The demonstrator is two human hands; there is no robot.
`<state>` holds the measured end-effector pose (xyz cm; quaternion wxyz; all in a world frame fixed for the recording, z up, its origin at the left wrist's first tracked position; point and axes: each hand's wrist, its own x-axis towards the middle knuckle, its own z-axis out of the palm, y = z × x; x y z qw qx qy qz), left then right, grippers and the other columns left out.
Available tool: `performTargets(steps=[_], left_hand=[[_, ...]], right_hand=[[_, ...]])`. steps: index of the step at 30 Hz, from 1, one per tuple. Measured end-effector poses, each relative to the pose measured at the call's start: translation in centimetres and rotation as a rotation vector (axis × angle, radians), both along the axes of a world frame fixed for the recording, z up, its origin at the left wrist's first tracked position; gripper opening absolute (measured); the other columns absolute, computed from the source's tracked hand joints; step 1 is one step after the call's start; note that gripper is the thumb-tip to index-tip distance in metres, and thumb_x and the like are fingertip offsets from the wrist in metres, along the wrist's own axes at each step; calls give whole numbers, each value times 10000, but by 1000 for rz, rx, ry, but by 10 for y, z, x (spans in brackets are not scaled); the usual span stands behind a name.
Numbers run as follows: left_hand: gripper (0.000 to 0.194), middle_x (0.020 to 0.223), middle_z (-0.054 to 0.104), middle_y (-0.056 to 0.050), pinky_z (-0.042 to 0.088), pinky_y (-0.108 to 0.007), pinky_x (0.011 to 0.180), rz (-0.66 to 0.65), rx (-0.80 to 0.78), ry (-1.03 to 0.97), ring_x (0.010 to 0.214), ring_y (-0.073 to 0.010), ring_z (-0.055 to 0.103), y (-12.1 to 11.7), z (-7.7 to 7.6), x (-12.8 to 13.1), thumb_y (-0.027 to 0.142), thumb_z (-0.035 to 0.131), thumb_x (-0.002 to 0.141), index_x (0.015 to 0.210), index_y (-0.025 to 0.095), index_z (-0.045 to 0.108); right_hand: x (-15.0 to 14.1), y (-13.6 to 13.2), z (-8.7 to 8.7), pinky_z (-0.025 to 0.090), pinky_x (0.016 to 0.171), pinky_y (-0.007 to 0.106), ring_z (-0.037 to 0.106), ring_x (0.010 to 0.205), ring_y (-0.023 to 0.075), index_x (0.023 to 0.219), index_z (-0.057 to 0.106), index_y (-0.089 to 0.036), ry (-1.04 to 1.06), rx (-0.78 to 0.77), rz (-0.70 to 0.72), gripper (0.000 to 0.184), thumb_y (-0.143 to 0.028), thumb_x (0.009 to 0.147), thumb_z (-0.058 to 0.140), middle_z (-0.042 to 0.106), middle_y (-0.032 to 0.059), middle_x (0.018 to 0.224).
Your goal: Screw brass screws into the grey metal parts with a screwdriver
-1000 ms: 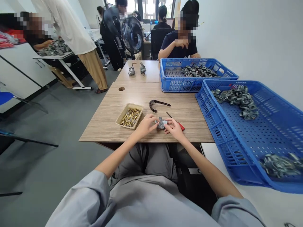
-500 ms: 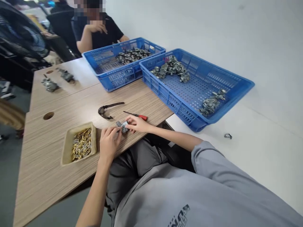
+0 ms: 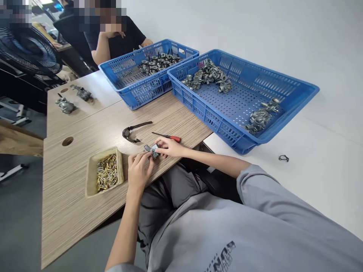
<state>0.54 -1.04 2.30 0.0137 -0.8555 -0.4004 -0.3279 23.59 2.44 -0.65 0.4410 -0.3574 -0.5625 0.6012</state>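
Observation:
A small grey metal carburetor (image 3: 154,150) is at the table's near edge, between my two hands. My right hand (image 3: 169,146) grips it from the right, thumb on top. From the left, my left hand (image 3: 138,166) has its thumb and fingertips closed on the carburetor's near left side; whether a small part is also between them is hidden. Left of that hand stands a cream tray (image 3: 121,166) with many small brass and silver jets (image 3: 107,172). A screwdriver (image 3: 174,138) with a red and black handle lies just beyond my right hand.
A black wristwatch (image 3: 127,132) lies beyond the carburetor. Two blue crates (image 3: 215,126) hold piles of carburetors. Two more carburetors (image 3: 65,105) sit at the table's far left, near a round hole (image 3: 67,141). A person in black (image 3: 129,36) sits across the table.
The view has shifted, so the whole scene sits slightly further right. Both hands remain on the carburetor in nearly the same pose.

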Motion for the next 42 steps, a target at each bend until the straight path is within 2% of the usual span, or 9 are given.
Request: performTargets(steps=[12, 17, 22, 25, 28, 32, 34, 37, 42], left_hand=[[226, 1175, 804, -99, 523, -491, 1081, 78, -115, -144, 1118, -297, 689, 0, -7, 3, 369, 641, 1113, 1172, 247, 822], [283, 1466, 670, -156, 498, -546, 1235, 128, -260, -301, 1452, -333, 614, 5, -10, 5, 454, 650, 1085, 1178, 233, 801], [303, 1266, 775, -148, 560, -511, 1152, 19, -421, -451, 1271, -318, 728, 8, -11, 5, 478, 604, 1099, 1125, 236, 785], [303, 1206, 762, -147, 585, -486, 1072, 62, -424, -491, 1178, -312, 732, 8, -15, 6, 486, 634, 1082, 1106, 235, 803], [280, 1201, 741, -142, 569, -531, 1092, 151, -366, -496, 1205, -332, 707, 6, -20, 6, 474, 629, 1075, 1082, 257, 806], [273, 1292, 727, -150, 535, -593, 1159, 247, -306, -500, 1317, -360, 672, 4, -27, 3, 455, 583, 1089, 1094, 274, 788], [281, 1272, 735, -152, 543, -591, 1156, 253, -295, -512, 1312, -358, 678, 5, -29, 3, 456, 558, 1101, 1092, 272, 770], [302, 1182, 748, -141, 588, -551, 1082, 225, -319, -515, 1186, -337, 720, 6, -30, 4, 482, 533, 1114, 1091, 271, 749], [300, 1194, 743, -133, 593, -527, 1060, 215, -319, -492, 1170, -329, 723, 4, -30, 4, 479, 529, 1120, 1121, 280, 752]], right_hand=[[0, -2, 0, 667, 539, 238, 724, 698, 126, 1218, 593, -230, -19, 21, -17, 537, -520, 885, 899, 656, -42, 952], [-2, -4, 5, 654, 532, 236, 716, 702, 132, 1182, 587, -235, -9, -9, -15, 537, -510, 851, 909, 676, -24, 972], [-7, -7, 4, 670, 555, 318, 739, 712, 175, 1220, 592, -259, -72, -19, -55, 517, -527, 859, 846, 705, 31, 1075], [1, -2, 9, 694, 636, 397, 760, 766, 219, 1367, 580, -301, -239, 79, -74, 523, -478, 912, 768, 733, 78, 1199], [20, 4, 25, 679, 890, 456, 750, 833, 242, 1360, 639, -279, -502, 342, -217, 378, -391, 999, 665, 763, 103, 1153], [52, 9, 45, 590, 1060, 491, 737, 1185, 331, 1337, 678, -252, -841, 542, -280, 325, -352, 1037, 602, 734, 141, 1275], [64, 10, 47, 563, 1068, 502, 699, 1279, 375, 1319, 681, -227, -1027, 520, -237, 361, -341, 977, 690, 709, 166, 1332], [75, 11, 40, 546, 994, 461, 725, 1182, 376, 1173, 678, -208, -1187, 389, -107, 298, -315, 910, 768, 729, 167, 1253], [78, 15, 34, 477, 884, 379, 746, 1045, 319, 1040, 600, -224, -1120, 333, -31, 93, -267, 983, 659, 776, 130, 1103]])
